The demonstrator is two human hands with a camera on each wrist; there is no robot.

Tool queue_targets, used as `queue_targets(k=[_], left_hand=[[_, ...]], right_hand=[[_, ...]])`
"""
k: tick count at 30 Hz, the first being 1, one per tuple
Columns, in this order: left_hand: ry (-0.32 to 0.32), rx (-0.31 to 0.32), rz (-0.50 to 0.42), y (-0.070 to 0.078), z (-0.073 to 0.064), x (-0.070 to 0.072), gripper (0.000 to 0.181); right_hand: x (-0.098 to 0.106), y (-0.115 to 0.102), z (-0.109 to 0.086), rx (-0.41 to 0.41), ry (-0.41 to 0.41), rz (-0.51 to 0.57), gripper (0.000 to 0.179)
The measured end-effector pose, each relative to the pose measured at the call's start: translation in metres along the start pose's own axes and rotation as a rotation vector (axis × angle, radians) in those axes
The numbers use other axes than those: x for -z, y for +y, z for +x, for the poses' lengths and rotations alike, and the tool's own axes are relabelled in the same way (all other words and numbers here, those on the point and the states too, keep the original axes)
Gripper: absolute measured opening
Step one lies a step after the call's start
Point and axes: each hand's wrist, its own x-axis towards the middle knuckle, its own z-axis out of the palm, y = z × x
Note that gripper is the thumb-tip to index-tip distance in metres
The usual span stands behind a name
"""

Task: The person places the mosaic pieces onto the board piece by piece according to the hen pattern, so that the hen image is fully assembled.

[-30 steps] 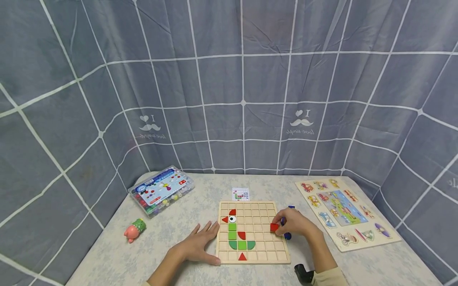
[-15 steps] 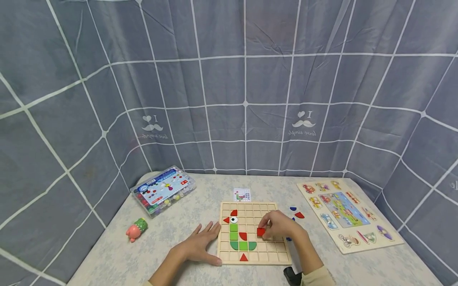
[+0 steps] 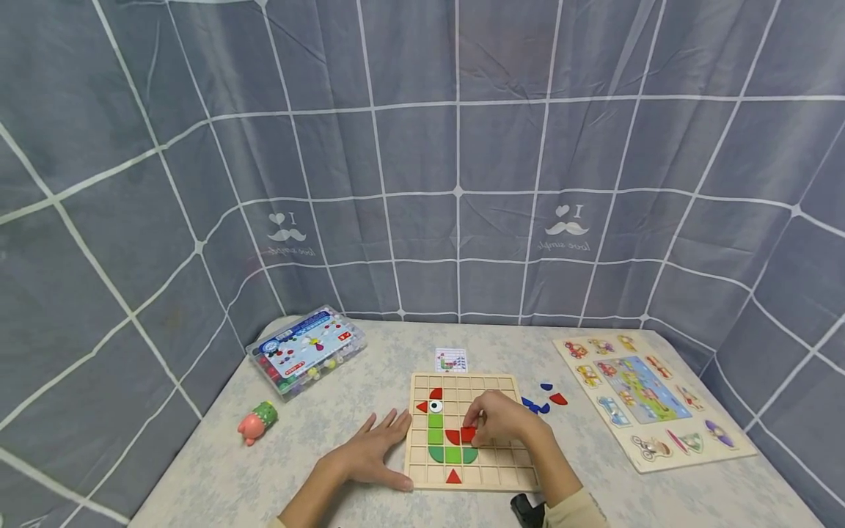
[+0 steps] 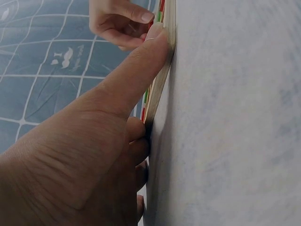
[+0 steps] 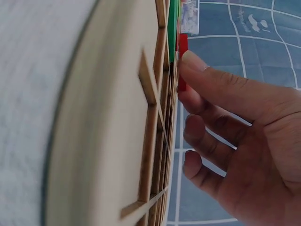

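Observation:
My right hand (image 3: 496,419) pinches a red square tile (image 3: 468,435) between thumb and fingers, right beside a red quarter-round tile (image 3: 452,437) on the wooden grid board (image 3: 498,477). In the right wrist view the red square (image 5: 183,42) stands close over the board's cells. My left hand (image 3: 371,456) lies with fingers spread at the board's left edge, its thumb at the front corner. Green tiles (image 3: 436,435), a round eye tile (image 3: 436,405) and several red pieces, among them a red triangle (image 3: 453,477), sit in the cells.
Blue pieces (image 3: 536,405) and a red quarter-round (image 3: 558,399) lie right of the board. A small pattern card (image 3: 451,359) is behind it. A picture puzzle board (image 3: 643,396) stands at the right; a plastic bead box (image 3: 306,350) and a pink-green toy (image 3: 257,422) are at the left.
My right hand has carried the red square left from the board's right edge to beside the red quarter-round, uncovering the loose pieces. The left hand stays at the board's edge.

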Motion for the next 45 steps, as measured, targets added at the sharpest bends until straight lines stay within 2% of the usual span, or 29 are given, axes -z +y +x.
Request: queue_targets(k=[15, 33, 41, 45], left_hand=[[-0.002, 0.004, 0.006, -0.005, 0.004, -0.002, 0.111], [0.009, -0.002, 0.0, -0.001, 0.001, -0.002, 0.112], [0.014, -0.013, 0.005, -0.004, 0.002, -0.002, 0.112], [0.01, -0.018, 0.018, -0.003, 0.001, -0.001, 0.112]], right_hand=[[-0.001, 0.002, 0.001, -0.006, -0.024, -0.022, 0.021], [-0.001, 0.0, -0.001, -0.005, -0.021, -0.018, 0.018], [0.006, 0.01, -0.004, 0.046, 0.032, 0.041, 0.013], [0.013, 0.022, -0.006, 0.073, 0.086, 0.001, 0.015]])
